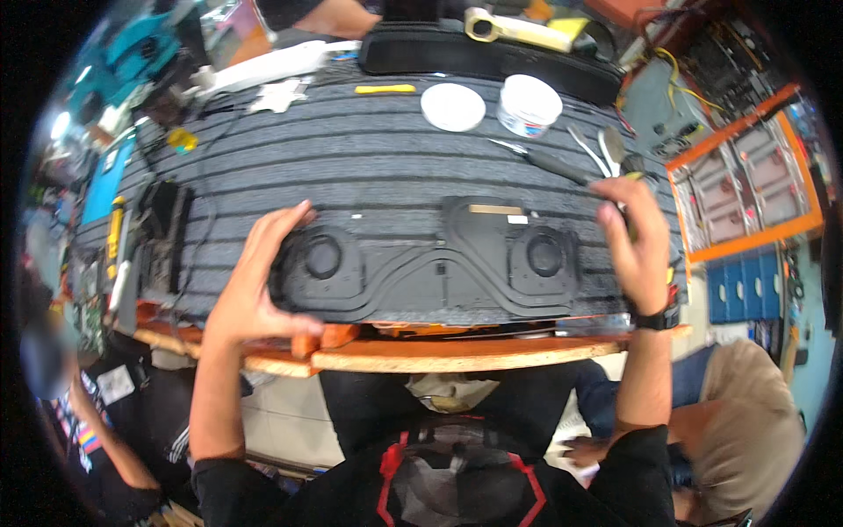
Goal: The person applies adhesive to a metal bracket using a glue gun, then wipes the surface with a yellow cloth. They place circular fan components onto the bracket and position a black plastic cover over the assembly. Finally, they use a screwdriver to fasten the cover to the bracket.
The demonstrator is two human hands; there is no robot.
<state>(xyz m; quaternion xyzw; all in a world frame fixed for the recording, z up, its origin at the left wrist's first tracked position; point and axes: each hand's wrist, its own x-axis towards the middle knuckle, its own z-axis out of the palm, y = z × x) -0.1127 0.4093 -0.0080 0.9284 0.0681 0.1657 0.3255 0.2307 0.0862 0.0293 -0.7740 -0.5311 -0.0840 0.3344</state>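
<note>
A wide black cooling module (439, 272) with a round fan at each end and curved pipes between lies flat near the bench's front edge. It looks like a laptop's fan assembly. My left hand (255, 281) curves around its left end, thumb by the front edge and fingers stretched toward the back corner. Beyond the right end, my right hand (639, 233) hovers with thumb and fingers apart, and a dark watch is on that wrist. Just past its fingertips lies a black-handled pointed tool (555, 165); part of its handle is hidden.
On the ribbed grey mat stand a white tub (529, 107), a white round lid (453, 107), a yellow pry stick (385, 89) and brushes (608, 145). A black adapter-like block (165, 237) sits left. An orange-framed case (746, 180) stands right. People sit close on both sides.
</note>
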